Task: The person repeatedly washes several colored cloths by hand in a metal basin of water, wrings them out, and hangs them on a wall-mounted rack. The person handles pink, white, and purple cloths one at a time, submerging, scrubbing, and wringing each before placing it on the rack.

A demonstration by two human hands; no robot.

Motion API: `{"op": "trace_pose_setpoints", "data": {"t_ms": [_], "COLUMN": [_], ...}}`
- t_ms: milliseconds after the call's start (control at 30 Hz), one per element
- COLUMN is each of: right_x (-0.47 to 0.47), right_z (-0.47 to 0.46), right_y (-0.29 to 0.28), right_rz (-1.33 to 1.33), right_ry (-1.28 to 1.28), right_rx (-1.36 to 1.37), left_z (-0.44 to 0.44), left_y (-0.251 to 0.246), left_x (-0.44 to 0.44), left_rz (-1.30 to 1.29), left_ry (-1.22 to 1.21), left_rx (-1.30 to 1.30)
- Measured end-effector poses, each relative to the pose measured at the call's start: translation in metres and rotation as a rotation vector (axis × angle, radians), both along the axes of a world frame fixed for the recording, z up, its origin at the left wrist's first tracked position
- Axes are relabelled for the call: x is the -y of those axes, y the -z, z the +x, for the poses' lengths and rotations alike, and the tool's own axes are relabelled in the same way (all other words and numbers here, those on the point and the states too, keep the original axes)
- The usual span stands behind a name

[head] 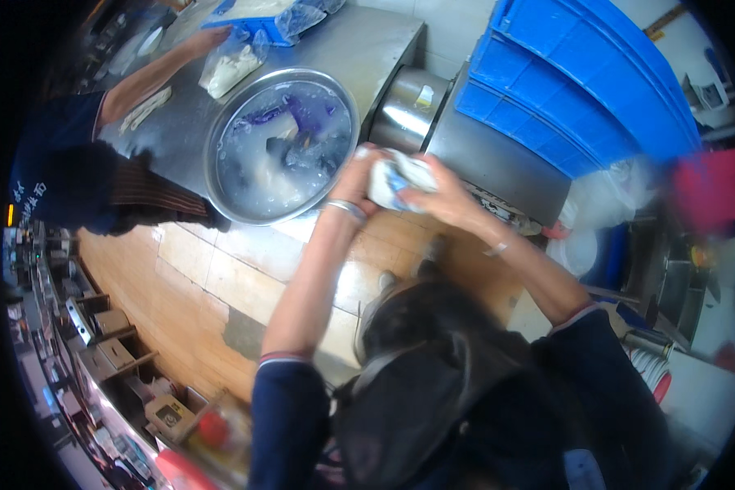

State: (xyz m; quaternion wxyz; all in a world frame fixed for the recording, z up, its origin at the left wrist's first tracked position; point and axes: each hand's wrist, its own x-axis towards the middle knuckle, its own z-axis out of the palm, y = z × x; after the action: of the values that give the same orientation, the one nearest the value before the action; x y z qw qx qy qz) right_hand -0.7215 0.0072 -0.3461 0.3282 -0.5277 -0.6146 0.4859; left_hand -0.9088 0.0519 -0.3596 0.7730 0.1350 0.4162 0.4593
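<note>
Between my two hands is a bunched white and blue cloth (398,180). My left hand (358,177) grips its left side, and my right hand (438,193) has hold of its right side. Both hands are in front of me, just right of a large round metal basin (353,116). Cloudy, bubbly water (251,159) fills much of the basin, with a purple cloth (303,116) and dark and pale items partly under the surface. The basin sits at the edge of a steel table (355,37).
A co-worker's hand (211,40) touches a clear plastic bag of dough (233,67) beyond the basin. Dough strips (147,110) lie beside that person. Stacked blue plastic crates (545,86) stand at the right, near a metal cylinder (410,104). Wooden shelving (116,355) lines the lower left.
</note>
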Motion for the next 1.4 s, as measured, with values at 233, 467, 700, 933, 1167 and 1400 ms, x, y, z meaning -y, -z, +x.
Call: {"op": "trace_pose_setpoints", "data": {"t_ms": [233, 467, 700, 933, 1167, 1400], "right_x": [0.142, 0.274, 0.420, 0.547, 0.552, 0.572], "right_z": [0.165, 0.297, 0.452, 0.600, 0.690, 0.789], "right_y": [0.006, -0.099, -0.174, -0.132, -0.099, -0.190], "right_rz": [-0.161, 0.448, 0.670, 0.506, 0.595, 0.719], "right_ry": [0.521, 0.991, 1.487, 1.724, 1.569, 1.727], "right_rx": [-0.212, -0.629, -0.326, 0.112, 0.243, 0.301], "left_z": [0.165, 0.330, 0.522, 0.673, 0.793, 0.901], "left_y": [-0.045, -0.075, -0.086, -0.194, -0.284, -0.283], "left_x": [0.069, 0.163, 0.242, 0.254, 0.304, 0.251], "left_rz": [0.211, 0.638, 1.731, 1.210, 0.653, 1.391], "left_ry": [0.659, 1.219, 1.137, 1.463, 1.443, 1.604], "left_rx": [0.307, 0.050, -0.318, -0.232, 0.437, -0.082]}}
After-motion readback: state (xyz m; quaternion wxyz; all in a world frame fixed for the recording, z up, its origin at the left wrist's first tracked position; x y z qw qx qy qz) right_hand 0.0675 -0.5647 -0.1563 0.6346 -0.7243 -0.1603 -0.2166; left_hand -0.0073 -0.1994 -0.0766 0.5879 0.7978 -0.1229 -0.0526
